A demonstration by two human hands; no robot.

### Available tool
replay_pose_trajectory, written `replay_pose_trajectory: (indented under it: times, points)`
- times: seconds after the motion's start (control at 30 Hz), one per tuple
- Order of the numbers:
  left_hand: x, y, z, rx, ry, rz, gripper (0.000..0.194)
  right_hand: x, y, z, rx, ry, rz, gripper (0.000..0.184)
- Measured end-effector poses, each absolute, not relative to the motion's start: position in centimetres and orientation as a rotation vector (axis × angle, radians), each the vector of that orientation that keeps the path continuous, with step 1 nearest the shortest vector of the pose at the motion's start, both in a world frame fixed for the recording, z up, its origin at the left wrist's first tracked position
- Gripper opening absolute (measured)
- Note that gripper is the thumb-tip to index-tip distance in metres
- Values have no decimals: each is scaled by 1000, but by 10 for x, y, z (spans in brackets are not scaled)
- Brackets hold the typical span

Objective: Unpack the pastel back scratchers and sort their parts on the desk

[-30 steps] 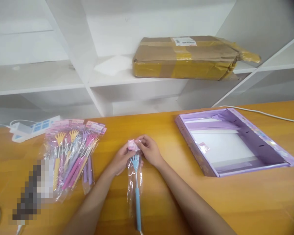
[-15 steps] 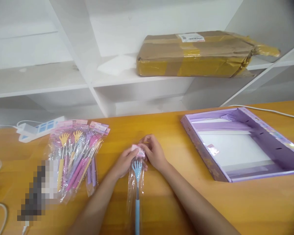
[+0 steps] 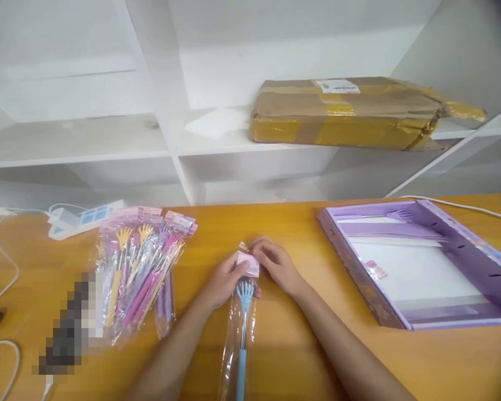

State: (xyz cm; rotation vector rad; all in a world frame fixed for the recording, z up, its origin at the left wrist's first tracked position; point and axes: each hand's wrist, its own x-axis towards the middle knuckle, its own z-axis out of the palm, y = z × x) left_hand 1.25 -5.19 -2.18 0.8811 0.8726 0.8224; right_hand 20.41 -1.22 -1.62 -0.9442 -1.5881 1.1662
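Observation:
A light-blue back scratcher (image 3: 245, 298) with a hand-shaped head lies in a clear plastic bag with a pink-and-white header card (image 3: 249, 263). My left hand (image 3: 226, 280) is closed on the card, its thumb pressed across the front. At the card's upper right corner, my right hand (image 3: 279, 264) has its thumb and curled fingers pinched at the top of the bag; some of its fingertips are hidden behind the packaging. To the left lies a pile of bagged back scratchers (image 3: 140, 273) in yellow, purple and pink.
A purple display box (image 3: 361, 281) stands on the right of the wooden table, with a purple back scratcher (image 3: 398, 215) along its far side. A power strip (image 3: 87, 219) and cables lie at the left. A taped carton (image 3: 342, 114) rests on the white shelf behind.
The view has shifted, so everything sits lower and further right. More of the header card now shows, with my right fingers at its top corner instead of over its front.

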Motion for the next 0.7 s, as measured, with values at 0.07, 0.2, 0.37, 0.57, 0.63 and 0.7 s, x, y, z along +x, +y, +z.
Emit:
replay_pose_trajectory:
  times: [0.07,0.2,0.37,0.57,0.63,0.7]
  points:
    - [11,-53,-22,919,892,803,54,204,-12,-16,-928,-1610,1185,35]
    - [8,-55,-20,956,922,778,52,202,-9,-18,-952,-1557,1202,39]
    - [7,-56,-18,1057,979,770,46,204,-3,-24,-1003,-1446,1114,40]
    - [9,-53,-16,1026,951,752,53,201,-4,-25,-1033,-1393,1069,41]
    - [8,-54,-14,1016,941,734,53,201,-4,-26,-1049,-1350,1059,43]
    - [8,-55,-13,1045,929,687,50,205,-3,-27,-1081,-1271,1031,44]
